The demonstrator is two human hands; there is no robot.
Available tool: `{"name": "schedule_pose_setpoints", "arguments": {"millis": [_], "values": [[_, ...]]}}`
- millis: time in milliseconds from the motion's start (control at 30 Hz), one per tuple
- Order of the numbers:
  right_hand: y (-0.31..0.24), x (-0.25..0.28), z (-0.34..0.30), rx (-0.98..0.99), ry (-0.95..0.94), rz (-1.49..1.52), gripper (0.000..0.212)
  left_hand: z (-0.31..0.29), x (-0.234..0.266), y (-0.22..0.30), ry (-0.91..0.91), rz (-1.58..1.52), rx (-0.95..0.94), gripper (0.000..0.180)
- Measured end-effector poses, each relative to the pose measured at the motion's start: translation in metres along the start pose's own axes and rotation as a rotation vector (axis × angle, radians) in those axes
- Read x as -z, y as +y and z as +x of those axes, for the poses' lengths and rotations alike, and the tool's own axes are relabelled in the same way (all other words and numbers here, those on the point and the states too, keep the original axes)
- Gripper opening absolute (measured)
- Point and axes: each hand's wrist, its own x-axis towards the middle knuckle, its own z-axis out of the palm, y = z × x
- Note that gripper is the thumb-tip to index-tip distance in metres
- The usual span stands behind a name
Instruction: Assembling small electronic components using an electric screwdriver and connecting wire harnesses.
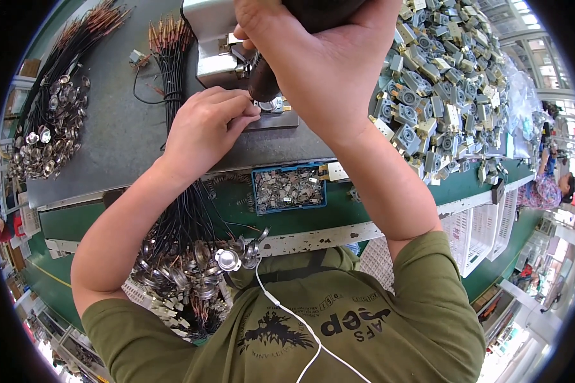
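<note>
My right hand (326, 70) is closed around a dark, thick-bodied powered screwdriver (262, 80), its body partly cut off by the top edge. The tool points down at a small part with a round silvery cap (271, 104), lying on a dark metal block (282, 121). Beside that part, my left hand (209, 121) is closed, thumb and fingertips pinched together at its left side. What the left fingertips hold is hidden. Directly behind stands a pale metal machine housing (218, 67). The tool's tip is mostly hidden by the left fingers.
Black wire bundles (170, 83) with silvery round caps (48, 137) lie at left; another hangs over the front edge. A blue tray (290, 207) of small metal pieces sits in front. Grey switch-like parts (428, 96) are heaped at right. White crates (476, 236) and a person (546, 188) are beyond.
</note>
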Motion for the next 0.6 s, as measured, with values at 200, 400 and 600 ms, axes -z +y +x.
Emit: {"name": "schedule_pose_setpoints", "arguments": {"millis": [200, 400, 600], "values": [[0.000, -0.002, 0.002, 0.030, 0.039, -0.013, 0.062, 0.000, 0.000, 0.000, -0.013, 0.012, 0.005, 0.014], [0.018, 0.017, 0.032, 0.622, -0.148, -0.356, 0.059, 0.001, 0.000, 0.001, -0.006, 0.002, -0.001, 0.013], [0.017, 0.016, 0.029, 0.604, -0.165, -0.292, 0.054, 0.000, -0.002, -0.002, -0.019, -0.012, -0.001, 0.013]]}}
